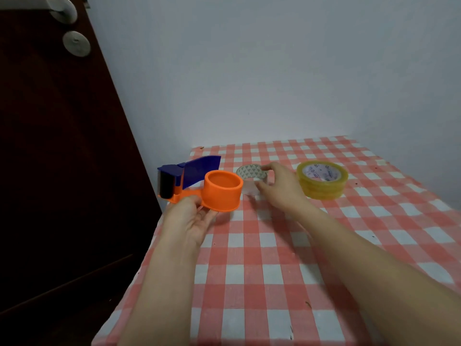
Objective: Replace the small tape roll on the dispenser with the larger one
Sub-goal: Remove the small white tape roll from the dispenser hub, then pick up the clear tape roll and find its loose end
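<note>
Head view shows my left hand gripping the dispenser so its bare orange hub faces up, my right hand pinching the small roll on the bench, the larger roll waiting just beside

Orange dispenser, hub bare, held by left hand; right of it, small roll gripped by right hand, then yellow stacked rolls.

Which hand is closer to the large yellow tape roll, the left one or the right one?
Right. The right hand is on the small tape roll, just beside the large yellow tape roll. The left hand holds the dispenser, farther away.
</note>
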`<state>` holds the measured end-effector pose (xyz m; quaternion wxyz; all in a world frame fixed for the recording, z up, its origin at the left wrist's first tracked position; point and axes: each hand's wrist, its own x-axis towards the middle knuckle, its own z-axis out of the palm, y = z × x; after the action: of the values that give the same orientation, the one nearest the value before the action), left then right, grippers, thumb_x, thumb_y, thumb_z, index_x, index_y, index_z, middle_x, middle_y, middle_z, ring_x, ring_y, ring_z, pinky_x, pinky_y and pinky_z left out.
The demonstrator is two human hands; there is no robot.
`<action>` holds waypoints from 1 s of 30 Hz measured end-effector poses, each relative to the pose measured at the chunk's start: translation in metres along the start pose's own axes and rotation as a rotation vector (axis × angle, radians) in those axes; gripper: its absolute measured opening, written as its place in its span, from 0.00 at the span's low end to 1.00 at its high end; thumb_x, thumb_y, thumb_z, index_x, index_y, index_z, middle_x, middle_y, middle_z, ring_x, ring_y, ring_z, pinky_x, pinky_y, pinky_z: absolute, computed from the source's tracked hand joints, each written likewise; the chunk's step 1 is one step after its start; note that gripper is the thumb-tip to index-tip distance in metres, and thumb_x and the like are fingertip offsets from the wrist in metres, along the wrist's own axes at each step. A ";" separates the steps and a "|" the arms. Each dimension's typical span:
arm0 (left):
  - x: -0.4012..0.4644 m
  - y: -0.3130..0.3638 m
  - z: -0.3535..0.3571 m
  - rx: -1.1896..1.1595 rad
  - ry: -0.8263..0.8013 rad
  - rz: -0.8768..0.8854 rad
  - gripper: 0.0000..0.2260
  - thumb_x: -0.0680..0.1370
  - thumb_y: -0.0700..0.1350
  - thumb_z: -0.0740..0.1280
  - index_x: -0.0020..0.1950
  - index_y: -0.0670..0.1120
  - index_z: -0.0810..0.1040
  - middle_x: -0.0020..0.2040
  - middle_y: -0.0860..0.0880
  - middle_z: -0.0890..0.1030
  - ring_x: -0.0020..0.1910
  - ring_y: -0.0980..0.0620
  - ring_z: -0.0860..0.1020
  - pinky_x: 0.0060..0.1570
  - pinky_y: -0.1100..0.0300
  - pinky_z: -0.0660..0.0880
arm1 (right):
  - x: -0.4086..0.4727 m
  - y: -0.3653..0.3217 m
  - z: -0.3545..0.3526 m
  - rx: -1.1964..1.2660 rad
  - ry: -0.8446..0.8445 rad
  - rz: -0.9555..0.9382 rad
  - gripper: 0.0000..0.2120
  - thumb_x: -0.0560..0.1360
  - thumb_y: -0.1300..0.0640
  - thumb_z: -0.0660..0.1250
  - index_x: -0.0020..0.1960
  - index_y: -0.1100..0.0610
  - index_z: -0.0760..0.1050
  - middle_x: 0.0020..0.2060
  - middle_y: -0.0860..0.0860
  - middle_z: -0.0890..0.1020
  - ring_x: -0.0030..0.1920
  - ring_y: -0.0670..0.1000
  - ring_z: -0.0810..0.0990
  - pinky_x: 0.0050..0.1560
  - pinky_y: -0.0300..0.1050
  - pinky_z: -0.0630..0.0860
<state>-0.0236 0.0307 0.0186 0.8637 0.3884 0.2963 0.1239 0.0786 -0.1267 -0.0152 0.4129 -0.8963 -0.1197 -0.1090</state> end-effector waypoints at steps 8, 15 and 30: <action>-0.018 -0.020 0.000 -0.030 -0.092 -0.110 0.10 0.77 0.27 0.59 0.51 0.41 0.72 0.53 0.35 0.80 0.52 0.39 0.81 0.53 0.35 0.77 | -0.053 -0.016 -0.037 0.489 -0.081 0.149 0.15 0.79 0.47 0.63 0.60 0.54 0.77 0.60 0.49 0.80 0.60 0.49 0.78 0.64 0.52 0.75; -0.043 -0.039 0.008 -0.020 -0.201 -0.251 0.13 0.78 0.28 0.59 0.59 0.38 0.74 0.55 0.35 0.80 0.49 0.38 0.80 0.39 0.40 0.77 | -0.081 -0.015 -0.051 0.651 -0.190 0.290 0.18 0.79 0.41 0.60 0.59 0.51 0.78 0.55 0.50 0.82 0.57 0.52 0.80 0.59 0.54 0.78; -0.041 -0.056 0.010 0.419 -0.261 -0.083 0.26 0.74 0.36 0.72 0.71 0.39 0.70 0.56 0.40 0.83 0.56 0.46 0.81 0.58 0.50 0.78 | -0.094 0.013 -0.071 0.643 -0.140 0.356 0.17 0.84 0.55 0.54 0.67 0.41 0.72 0.59 0.48 0.79 0.53 0.51 0.82 0.65 0.55 0.74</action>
<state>-0.0514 -0.0314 -0.0009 0.7995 0.5594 0.2172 -0.0269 -0.0139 -0.2009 -0.0069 0.6766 -0.7328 -0.0181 0.0695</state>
